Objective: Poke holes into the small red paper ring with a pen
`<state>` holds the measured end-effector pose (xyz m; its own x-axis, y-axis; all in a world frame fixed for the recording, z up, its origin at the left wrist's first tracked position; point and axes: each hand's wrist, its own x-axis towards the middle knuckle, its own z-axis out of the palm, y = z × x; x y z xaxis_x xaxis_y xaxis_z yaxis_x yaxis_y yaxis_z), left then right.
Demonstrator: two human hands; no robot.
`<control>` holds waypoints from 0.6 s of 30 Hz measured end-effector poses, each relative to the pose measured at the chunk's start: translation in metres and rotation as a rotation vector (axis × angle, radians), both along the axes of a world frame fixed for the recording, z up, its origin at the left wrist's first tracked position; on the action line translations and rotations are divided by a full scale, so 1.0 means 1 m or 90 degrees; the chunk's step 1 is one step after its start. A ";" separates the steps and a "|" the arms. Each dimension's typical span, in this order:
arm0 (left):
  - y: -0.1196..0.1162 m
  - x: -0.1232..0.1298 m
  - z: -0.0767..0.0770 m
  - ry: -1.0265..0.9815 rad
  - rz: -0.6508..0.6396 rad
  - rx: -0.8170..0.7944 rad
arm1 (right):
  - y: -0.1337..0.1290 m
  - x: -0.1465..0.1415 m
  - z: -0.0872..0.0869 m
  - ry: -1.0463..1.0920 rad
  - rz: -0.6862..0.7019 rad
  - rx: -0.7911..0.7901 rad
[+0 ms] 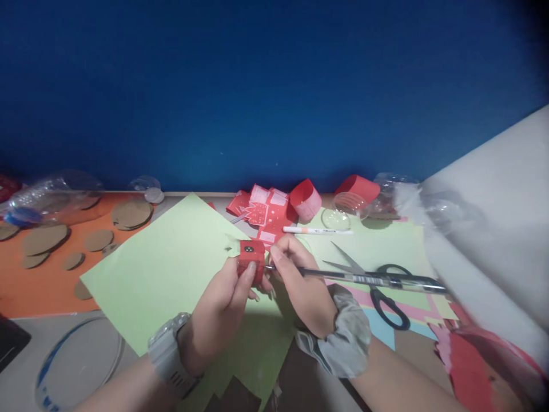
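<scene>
My left hand (227, 294) is closed around a small red paper piece (253, 254) with a dark round mark like an eye on it. My right hand (302, 286) pinches a long black pen (360, 277), its tip pointing left against the red piece. Both hands are over a light green paper sheet (167, 274). Behind them lie red paper pieces with white drawn lines (277, 214) and a white marker (317, 230). Open scissors (377, 292) with black handles lie right of my right hand, partly behind the pen.
Cardboard discs (45, 239) rest on orange paper (26, 286) at the left, near a clear plastic bottle (55, 197). Red paper rings (306, 200) stand along the blue wall (274, 97). Stacked coloured paper (394, 243) and a white panel (506, 166) are on the right.
</scene>
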<state>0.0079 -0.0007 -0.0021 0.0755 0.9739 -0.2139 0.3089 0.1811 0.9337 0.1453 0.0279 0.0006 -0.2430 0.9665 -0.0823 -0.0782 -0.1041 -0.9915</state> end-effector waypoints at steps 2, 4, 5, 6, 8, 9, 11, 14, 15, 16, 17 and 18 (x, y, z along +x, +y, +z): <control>-0.001 0.000 0.001 -0.069 -0.004 -0.005 | 0.000 0.000 0.002 0.015 -0.028 0.017; 0.000 0.000 0.002 -0.087 -0.021 0.013 | 0.000 0.000 0.003 0.036 -0.052 0.022; 0.001 0.000 0.002 -0.093 -0.031 0.022 | 0.000 0.000 0.003 0.051 -0.059 0.022; 0.001 0.000 0.002 -0.105 -0.037 0.026 | -0.001 0.000 0.003 0.063 -0.063 0.021; 0.003 0.000 0.001 -0.156 -0.038 0.004 | -0.001 0.000 0.003 0.065 -0.069 0.028; 0.004 0.000 0.000 -0.187 -0.033 -0.016 | -0.002 0.000 0.003 0.053 -0.073 0.035; 0.005 0.000 -0.001 -0.230 -0.020 -0.051 | -0.003 0.001 0.002 0.012 -0.080 0.061; 0.005 0.000 -0.002 -0.230 -0.019 -0.064 | -0.003 0.001 0.002 -0.026 -0.083 0.081; 0.005 0.000 -0.002 -0.223 -0.020 -0.062 | -0.003 0.002 0.002 -0.029 -0.081 0.080; 0.004 0.000 -0.001 -0.219 -0.021 -0.060 | -0.003 0.002 0.002 -0.033 -0.081 0.077; 0.004 -0.001 0.000 -0.217 -0.022 -0.060 | -0.003 0.003 0.001 -0.036 -0.081 0.074; 0.004 -0.001 0.001 -0.215 -0.021 -0.061 | -0.004 0.003 0.001 -0.037 -0.080 0.074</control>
